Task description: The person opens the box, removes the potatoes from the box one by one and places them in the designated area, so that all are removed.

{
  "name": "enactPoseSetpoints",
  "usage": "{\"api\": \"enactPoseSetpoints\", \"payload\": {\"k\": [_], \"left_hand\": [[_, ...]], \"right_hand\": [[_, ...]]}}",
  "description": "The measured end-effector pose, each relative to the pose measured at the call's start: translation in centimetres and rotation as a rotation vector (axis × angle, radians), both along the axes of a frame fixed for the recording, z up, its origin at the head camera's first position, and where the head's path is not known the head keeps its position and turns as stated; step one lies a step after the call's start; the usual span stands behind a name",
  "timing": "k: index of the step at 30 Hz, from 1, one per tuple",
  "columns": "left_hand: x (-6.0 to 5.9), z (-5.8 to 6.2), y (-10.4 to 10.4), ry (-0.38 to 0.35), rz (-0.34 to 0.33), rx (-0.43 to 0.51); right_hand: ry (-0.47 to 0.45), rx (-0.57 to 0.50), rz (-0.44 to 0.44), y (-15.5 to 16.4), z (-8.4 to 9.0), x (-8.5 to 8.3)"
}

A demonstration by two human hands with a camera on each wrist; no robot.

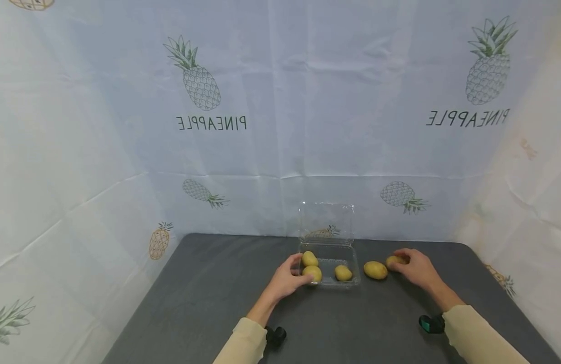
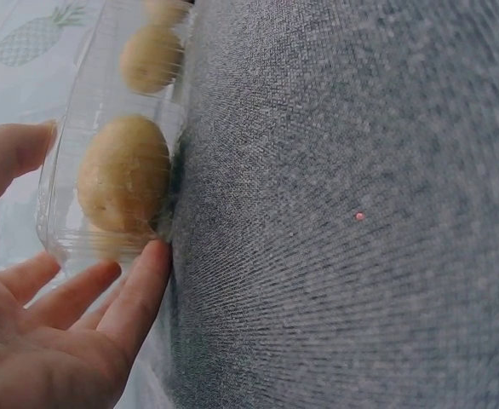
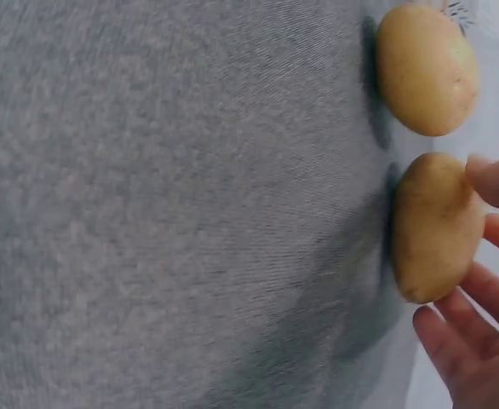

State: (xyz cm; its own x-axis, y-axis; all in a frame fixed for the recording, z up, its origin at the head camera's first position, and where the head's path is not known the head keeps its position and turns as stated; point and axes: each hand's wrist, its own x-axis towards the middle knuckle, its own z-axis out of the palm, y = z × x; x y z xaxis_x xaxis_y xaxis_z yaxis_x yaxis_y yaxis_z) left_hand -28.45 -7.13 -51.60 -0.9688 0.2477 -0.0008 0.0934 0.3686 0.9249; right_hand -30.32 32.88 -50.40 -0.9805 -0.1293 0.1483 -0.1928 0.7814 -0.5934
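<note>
Head: potato [image 1: 375, 270] between container [image 1: 327, 267] and hand [image 1: 416, 269]

Oval yellow-tan potatoes [image 1: 375, 270] with faint brown marks; a clear, colourless hinged plastic box [image 1: 327, 265]; a dark grey woven table covering [image 1: 353, 323]; white and pale-blue fabric walls [image 1: 307, 126] printed with grey or orange pineapples [image 1: 202, 88], leaves green; two long cream fabric sleeves [image 1: 244, 339].
</note>
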Motion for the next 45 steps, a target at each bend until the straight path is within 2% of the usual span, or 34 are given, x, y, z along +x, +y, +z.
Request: {"api": "enactPoseSetpoints", "payload": {"k": [10, 17, 30, 38, 45], "left_hand": [[0.1, 0.2, 0.0, 0.005, 0.000, -0.012], [0.2, 0.2, 0.0, 0.007, 0.005, -0.021], [0.0, 0.1, 0.0, 0.005, 0.001, -0.023], [-0.1, 0.1, 0.0, 0.004, -0.001, -0.022], [-0.1, 0.1, -0.1, 0.007, -0.005, -0.027]], "right_hand": [[0.011, 0.013, 0.029, -1.5, 2.7, 1.0], [0.020, 0.010, 0.026, -2.8, 3.7, 1.3], [0.082, -0.039, 0.060, -5.2, 4.5, 2.6], [0.036, -0.070, 0.079, -6.6, 4.4, 2.9], [0.032, -0.066, 0.115, -7.8, 4.4, 3.3]]}}
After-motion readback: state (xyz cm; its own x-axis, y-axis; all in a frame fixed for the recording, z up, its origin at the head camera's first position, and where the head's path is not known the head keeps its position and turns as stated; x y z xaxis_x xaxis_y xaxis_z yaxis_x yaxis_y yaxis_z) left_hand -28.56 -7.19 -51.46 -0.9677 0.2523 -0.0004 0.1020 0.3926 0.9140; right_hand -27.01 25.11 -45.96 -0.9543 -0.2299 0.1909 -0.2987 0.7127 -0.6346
